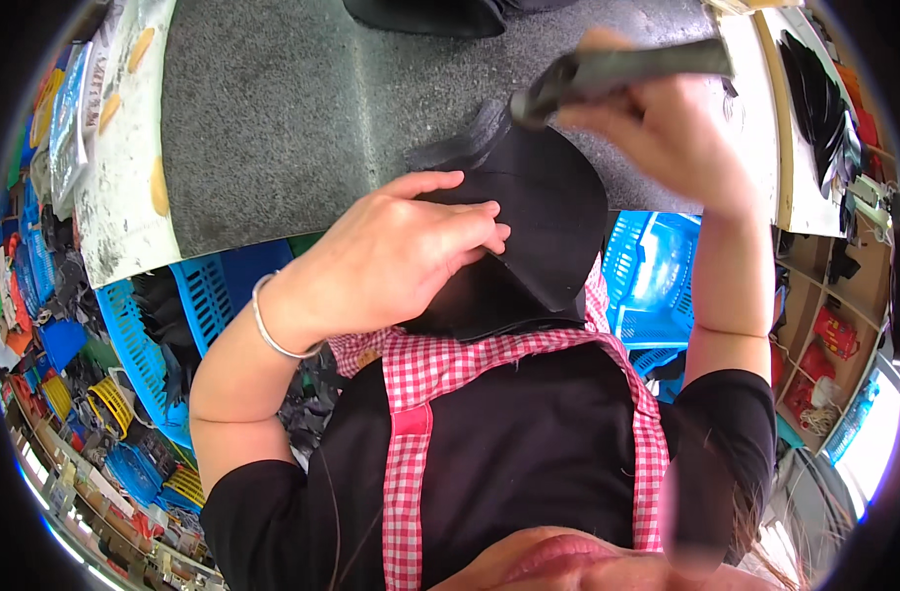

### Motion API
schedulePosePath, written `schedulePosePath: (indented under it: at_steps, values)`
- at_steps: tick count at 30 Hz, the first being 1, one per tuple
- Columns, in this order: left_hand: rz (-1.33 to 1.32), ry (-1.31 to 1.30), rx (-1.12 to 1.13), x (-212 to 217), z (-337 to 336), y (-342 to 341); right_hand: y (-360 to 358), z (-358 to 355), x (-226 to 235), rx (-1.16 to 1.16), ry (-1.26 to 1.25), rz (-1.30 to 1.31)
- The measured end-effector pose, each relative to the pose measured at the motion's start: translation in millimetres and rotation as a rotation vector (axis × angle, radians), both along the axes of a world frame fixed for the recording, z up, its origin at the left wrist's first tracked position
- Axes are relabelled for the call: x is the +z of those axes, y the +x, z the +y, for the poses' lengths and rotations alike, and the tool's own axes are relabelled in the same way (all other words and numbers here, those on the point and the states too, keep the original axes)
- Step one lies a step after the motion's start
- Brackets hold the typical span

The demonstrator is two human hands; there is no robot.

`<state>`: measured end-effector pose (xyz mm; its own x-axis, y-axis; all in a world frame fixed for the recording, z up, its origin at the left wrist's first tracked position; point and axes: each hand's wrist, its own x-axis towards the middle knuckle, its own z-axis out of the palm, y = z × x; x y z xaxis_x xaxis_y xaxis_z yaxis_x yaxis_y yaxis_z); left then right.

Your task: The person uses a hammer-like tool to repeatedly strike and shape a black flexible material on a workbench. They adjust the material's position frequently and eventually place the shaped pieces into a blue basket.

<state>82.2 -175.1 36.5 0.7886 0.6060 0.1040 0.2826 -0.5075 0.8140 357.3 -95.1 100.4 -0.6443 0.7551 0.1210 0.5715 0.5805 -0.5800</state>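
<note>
My right hand (pixel 667 128) is closed around a dark hammer (pixel 637 71), slightly smeared by motion. The hammer's rounded end is just above the far edge of a black leather-like piece (pixel 548 187) with a curved outline. The piece lies partly on the grey-black work surface (pixel 273 108) and hangs over its near edge toward my apron. My left hand (pixel 401 246) grips the piece from the left, its thumb and fingers bent over the top. A bangle is on my left wrist.
Another black piece (pixel 430 14) lies at the far edge of the surface. Blue plastic baskets (pixel 652 266) stand below the table on both sides, the left one (pixel 140 345) with black scraps beside it. Shelves (pixel 824 305) with red items are at the right.
</note>
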Motion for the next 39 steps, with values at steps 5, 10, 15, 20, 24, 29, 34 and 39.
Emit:
schedulePosePath:
  at_steps: [5,10,15,20,24,29,34,39]
  values:
    - [-0.159,-0.18,0.117,17,24,-3,-8,-20,-33,-0.007,0.097,-0.126]
    - [0.259,0.419,0.676,-5,16,37,-10,-25,-29,-0.068,0.029,-0.139]
    - [0.248,0.383,0.621,-3,17,43,-3,-24,-33,-0.114,0.079,-0.151]
    - [0.027,0.378,0.689,-28,19,45,-6,-16,-32,-0.097,0.113,-0.156]
    - [-0.051,0.425,0.677,-34,20,43,-10,-15,-30,-0.11,0.108,-0.203]
    - [0.043,0.63,0.619,-39,20,46,-9,-10,-26,-0.081,0.095,-0.177]
    - [0.213,0.728,0.616,-30,16,51,-15,-13,-21,-0.147,0.112,-0.218]
    - [0.047,0.563,0.564,-22,27,34,-20,-13,-31,-0.13,0.173,-0.199]
